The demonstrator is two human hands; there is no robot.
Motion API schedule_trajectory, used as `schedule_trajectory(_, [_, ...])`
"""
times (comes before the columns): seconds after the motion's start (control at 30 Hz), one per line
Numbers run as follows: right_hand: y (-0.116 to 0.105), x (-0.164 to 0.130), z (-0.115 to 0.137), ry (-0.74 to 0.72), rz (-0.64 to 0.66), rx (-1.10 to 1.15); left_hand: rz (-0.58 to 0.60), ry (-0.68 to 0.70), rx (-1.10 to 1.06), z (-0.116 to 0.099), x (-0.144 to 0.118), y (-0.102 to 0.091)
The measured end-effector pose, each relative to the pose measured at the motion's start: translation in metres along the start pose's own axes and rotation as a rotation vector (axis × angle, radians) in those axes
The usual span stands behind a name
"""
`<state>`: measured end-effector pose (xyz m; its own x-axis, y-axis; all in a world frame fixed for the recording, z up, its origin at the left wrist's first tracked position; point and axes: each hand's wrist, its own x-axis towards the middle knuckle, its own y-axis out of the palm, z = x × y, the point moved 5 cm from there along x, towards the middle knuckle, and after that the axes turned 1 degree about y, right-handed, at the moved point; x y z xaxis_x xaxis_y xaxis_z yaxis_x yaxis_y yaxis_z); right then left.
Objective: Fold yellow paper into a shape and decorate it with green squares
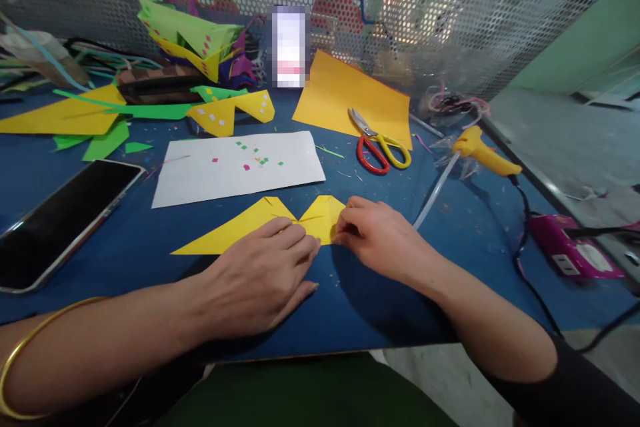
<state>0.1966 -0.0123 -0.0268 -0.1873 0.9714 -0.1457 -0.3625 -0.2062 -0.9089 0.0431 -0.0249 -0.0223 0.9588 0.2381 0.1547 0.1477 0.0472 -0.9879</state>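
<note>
Folded yellow paper (235,230): near edge hidden under both hands. Left hand (260,277) lies flat, open, pressing it; right hand (377,237) curled, pinching its right fold.

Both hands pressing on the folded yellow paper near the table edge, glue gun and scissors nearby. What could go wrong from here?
1. The folded yellow paper is pinned only at its middle by the left hand and right hand; its long left tip lies free, so a crease could go crooked.
2. The glue gun lies beside the right forearm with its cable trailing past; an elbow move might snag it.
3. The phone sits near the left table edge and could get nudged off.
</note>
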Motion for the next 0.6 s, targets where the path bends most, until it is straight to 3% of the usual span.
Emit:
schedule_trajectory(0.13, [-0.0029, -0.0008, -0.0045, 0.018, 0.022, -0.01, 0.001, 0.009, -0.013, 0.0016, -0.0004, 0.0018])
schedule_trajectory(0.37, [0.0004, -0.0005, 0.002, -0.048, 0.052, -0.25, -0.013, 0.034, -0.002, 0.0006, -0.0024, 0.0032])
schedule_trajectory(0.6, [0.0027, 0.0005, 0.0033, -0.07, 0.036, -0.3, 0.119, 0.016, -0.067, 0.0044, 0.0072, 0.0092])
